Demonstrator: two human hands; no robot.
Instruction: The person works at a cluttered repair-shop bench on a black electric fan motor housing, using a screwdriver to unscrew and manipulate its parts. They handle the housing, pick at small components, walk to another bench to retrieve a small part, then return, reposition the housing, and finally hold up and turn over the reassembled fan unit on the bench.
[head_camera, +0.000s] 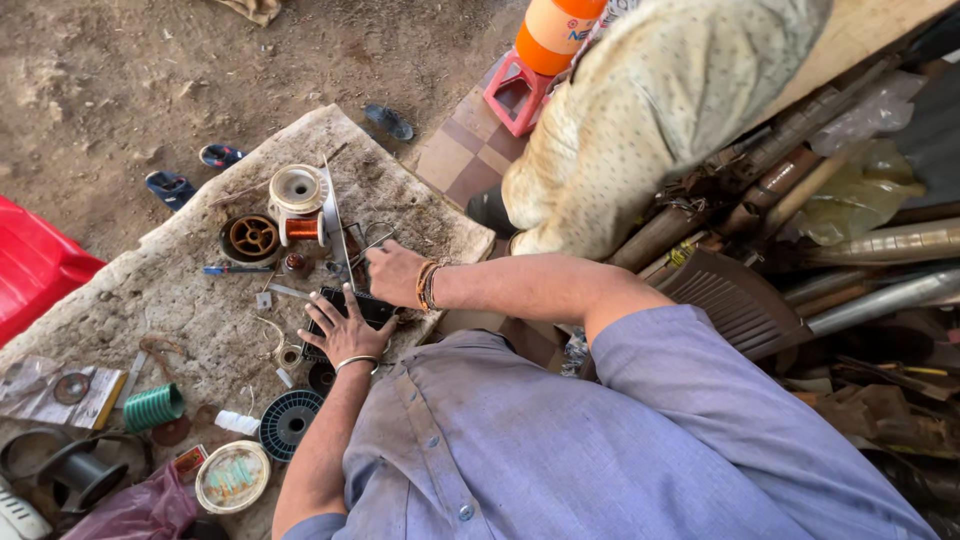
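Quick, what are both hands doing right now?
Left hand: open, fingers spread flat on the flat black ribbed block.
Right hand: curled over thin metal pieces; whether it grips anything cannot be told.

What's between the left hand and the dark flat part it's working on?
Nothing visible. The left hand already lies flat on the dark rectangular part on the stone slab, fingers spread over its left portion. The right hand sits at the part's far edge, by thin metal wires. What the palm covers is hidden.
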